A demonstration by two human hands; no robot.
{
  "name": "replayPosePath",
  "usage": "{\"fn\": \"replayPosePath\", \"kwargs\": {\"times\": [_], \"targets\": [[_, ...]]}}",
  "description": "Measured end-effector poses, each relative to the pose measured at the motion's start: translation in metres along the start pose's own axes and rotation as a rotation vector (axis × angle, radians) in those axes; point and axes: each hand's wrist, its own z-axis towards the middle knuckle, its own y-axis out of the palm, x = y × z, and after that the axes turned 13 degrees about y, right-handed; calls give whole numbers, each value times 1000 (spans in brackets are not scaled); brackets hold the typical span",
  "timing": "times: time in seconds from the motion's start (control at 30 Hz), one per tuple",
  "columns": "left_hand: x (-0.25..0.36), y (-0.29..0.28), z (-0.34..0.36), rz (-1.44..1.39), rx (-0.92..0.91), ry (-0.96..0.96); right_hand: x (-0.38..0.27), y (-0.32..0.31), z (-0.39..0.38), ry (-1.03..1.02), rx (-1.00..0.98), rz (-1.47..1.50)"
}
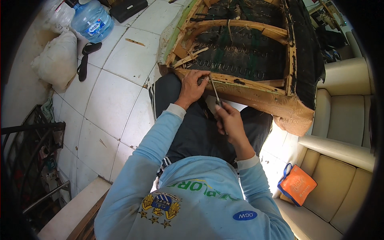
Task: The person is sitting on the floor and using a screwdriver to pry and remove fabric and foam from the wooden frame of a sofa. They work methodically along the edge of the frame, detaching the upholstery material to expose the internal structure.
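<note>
In front of me lies a stripped wooden furniture frame, with zigzag springs and dark fabric inside it. Brown covering hangs along its near edge. My left hand is closed over that edge, left of centre, fingers on top and thumb towards me. In my right hand is a screwdriver with a dark handle. Its thin metal shaft slants up and left, and the tip meets the frame's edge just beside my left fingertips. What lies under the left fingers is hidden.
Splintered wood lies inside the frame. At left are a blue water bottle, a white sack, black sandals and a metal railing. Cream sofas stand at right, one with an orange bag.
</note>
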Motion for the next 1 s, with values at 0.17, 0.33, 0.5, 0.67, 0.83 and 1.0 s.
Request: {"fn": "replayPosePath", "kwargs": {"times": [0.17,0.33,0.5,0.67,0.83,1.0], "targets": [[-4,0,-2,31,22,62,0,9,1,-99,99,-203],[-4,1,-3,30,20,43,29,-7,27,-383,232,-415],[8,5,-4,22,167,52,31,-2,13,-497,343,-539],[14,13,-14,32,246,-101,49,12,13,-614,781,-1210],[25,18,-24,200,101,-100,58,-45,74,-1031,906,-1444],[14,11,-22,46,97,-175,41,-30,57,-922,342,-724]]}}
